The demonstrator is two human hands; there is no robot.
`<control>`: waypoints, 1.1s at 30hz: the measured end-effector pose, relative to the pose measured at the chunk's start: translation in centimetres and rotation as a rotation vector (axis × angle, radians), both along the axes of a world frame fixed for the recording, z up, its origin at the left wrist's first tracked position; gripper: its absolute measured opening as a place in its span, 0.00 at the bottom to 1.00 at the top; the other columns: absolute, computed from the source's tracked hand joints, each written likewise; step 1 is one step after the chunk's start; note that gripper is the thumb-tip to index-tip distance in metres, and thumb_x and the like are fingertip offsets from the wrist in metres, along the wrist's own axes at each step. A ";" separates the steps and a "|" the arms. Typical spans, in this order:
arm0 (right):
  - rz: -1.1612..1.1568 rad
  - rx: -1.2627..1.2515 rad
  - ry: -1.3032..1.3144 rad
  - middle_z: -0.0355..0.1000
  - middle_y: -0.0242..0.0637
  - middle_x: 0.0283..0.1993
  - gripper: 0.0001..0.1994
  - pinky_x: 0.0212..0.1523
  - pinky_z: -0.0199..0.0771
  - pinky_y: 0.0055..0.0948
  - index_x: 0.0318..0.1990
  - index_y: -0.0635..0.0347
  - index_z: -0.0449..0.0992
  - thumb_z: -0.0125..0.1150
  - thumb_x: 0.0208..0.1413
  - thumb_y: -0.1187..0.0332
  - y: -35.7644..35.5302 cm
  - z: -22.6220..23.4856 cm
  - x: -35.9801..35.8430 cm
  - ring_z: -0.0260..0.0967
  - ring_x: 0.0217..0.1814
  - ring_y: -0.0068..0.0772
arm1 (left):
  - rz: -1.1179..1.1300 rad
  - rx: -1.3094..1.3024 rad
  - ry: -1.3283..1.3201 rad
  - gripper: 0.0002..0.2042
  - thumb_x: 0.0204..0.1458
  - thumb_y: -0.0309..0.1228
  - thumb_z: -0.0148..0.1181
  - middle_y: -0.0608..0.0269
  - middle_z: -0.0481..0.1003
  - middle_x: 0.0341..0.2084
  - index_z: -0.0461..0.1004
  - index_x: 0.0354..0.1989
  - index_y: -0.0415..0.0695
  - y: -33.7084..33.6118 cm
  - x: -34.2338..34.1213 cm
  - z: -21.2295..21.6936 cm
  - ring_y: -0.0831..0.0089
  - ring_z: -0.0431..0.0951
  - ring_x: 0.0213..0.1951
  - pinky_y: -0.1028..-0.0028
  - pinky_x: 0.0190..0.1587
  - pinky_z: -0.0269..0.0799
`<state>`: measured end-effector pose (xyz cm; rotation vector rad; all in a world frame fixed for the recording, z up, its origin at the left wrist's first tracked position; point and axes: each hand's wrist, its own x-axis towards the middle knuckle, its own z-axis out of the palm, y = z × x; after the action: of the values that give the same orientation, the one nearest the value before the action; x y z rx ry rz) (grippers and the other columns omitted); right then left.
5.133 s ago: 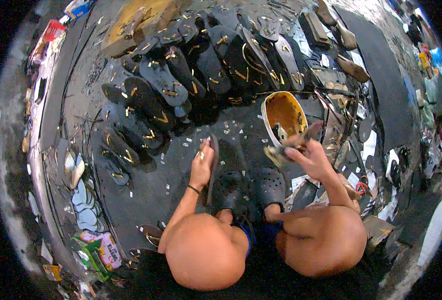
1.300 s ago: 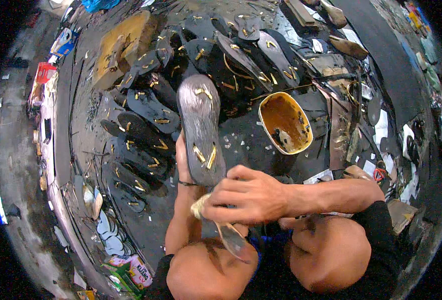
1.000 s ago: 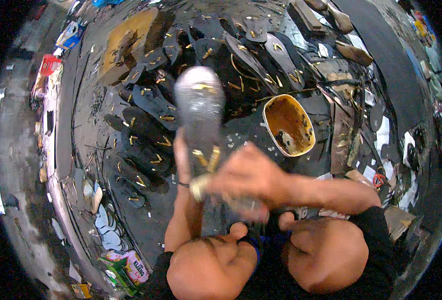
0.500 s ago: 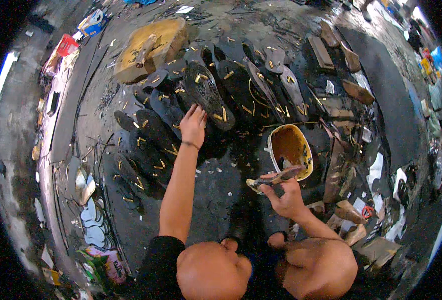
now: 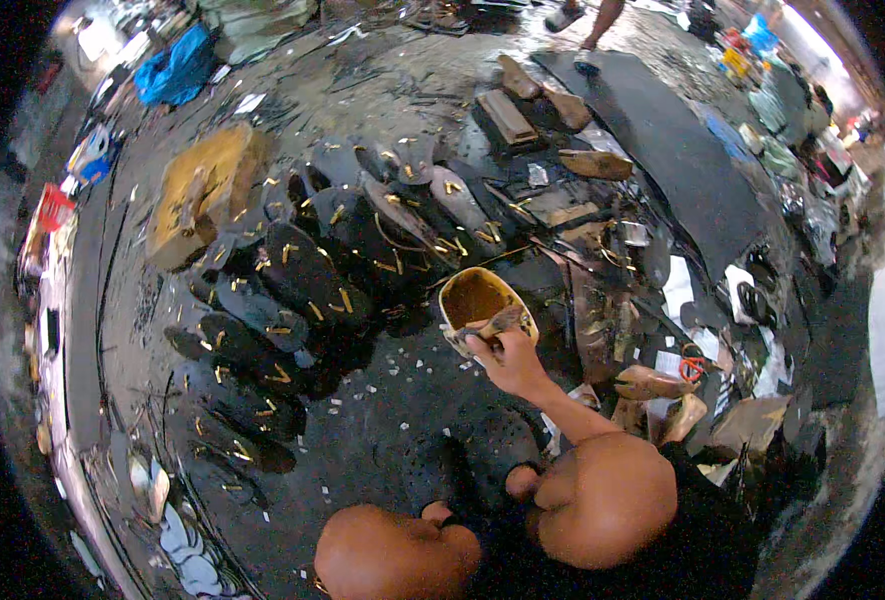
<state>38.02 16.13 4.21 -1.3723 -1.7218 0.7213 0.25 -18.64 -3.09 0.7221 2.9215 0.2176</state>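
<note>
My right hand (image 5: 508,364) is closed around a short, glue-stained brush with a wooden handle (image 5: 506,319), held across the near side of an oblong tub (image 5: 445,291). Brown, glue-like stuff lies inside the tub, and yellowish smears coat its rim. My fingers hide part of the brush, and its left end is hard to make out. My left hand is out of view. Left of and beyond the tub, many dark sandal soles (image 5: 302,262) lie in overlapping rows, with small yellowish strips sticking out of them.
A thick wooden block (image 5: 232,165) stands at the far left. Wooden shoe lasts (image 5: 594,164) lie beyond the tub, and more lasts (image 5: 652,382) to its right near orange-handled scissors (image 5: 692,369). A dark sheet (image 5: 662,150) covers floor at far right; another person's leg (image 5: 603,24) shows beyond.
My left hand has left the soles and gone out of view. My right hand has brought the brush against the tub. The view has swung to the right, and a person's legs have appeared.
</note>
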 end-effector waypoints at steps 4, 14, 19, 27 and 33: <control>-0.118 -0.139 -0.225 0.79 0.47 0.39 0.16 0.49 0.70 0.48 0.41 0.55 0.83 0.66 0.55 0.52 1.4 0.0 1.3 0.74 0.45 0.54 | -0.087 0.077 -0.023 0.25 0.53 0.40 0.67 0.42 0.71 0.57 0.72 0.56 0.39 0.2 -0.2 0.6 0.47 0.68 0.60 0.54 0.60 0.65; -0.169 0.146 -0.555 0.78 0.48 0.36 0.21 0.47 0.70 0.48 0.31 0.64 0.80 0.62 0.54 0.50 2.5 2.9 2.9 0.75 0.41 0.50 | -0.094 0.087 -0.074 0.28 0.53 0.41 0.66 0.40 0.68 0.58 0.69 0.60 0.41 -4.4 -0.2 2.0 0.43 0.66 0.60 0.53 0.63 0.62; 0.038 -0.352 -0.865 0.76 0.53 0.35 0.22 0.49 0.71 0.52 0.34 0.66 0.78 0.61 0.56 0.50 -0.8 6.3 6.0 0.75 0.42 0.57 | -0.146 0.031 0.004 0.30 0.54 0.42 0.66 0.39 0.67 0.59 0.67 0.62 0.42 -9.9 -0.7 3.7 0.42 0.65 0.61 0.52 0.64 0.61; 0.082 -0.346 -0.887 0.76 0.56 0.41 0.24 0.46 0.73 0.54 0.35 0.68 0.76 0.59 0.59 0.49 -2.8 4.1 5.5 0.75 0.44 0.57 | -0.589 0.167 -0.364 0.37 0.48 0.49 0.70 0.43 0.66 0.63 0.66 0.62 0.39 13.5 2.9 4.1 0.46 0.65 0.63 0.55 0.67 0.58; 0.322 -0.881 -0.198 0.79 0.48 0.45 0.18 0.50 0.76 0.37 0.49 0.66 0.78 0.65 0.59 0.60 -5.4 5.5 10.1 0.78 0.47 0.39 | -1.170 0.062 -0.567 0.33 0.54 0.51 0.63 0.45 0.54 0.72 0.68 0.65 0.47 21.2 8.6 -1.6 0.51 0.45 0.75 0.51 0.75 0.35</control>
<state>48.17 10.74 9.67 -1.7815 -1.8821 1.7156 8.86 2.58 -4.64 1.8230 1.6169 0.2977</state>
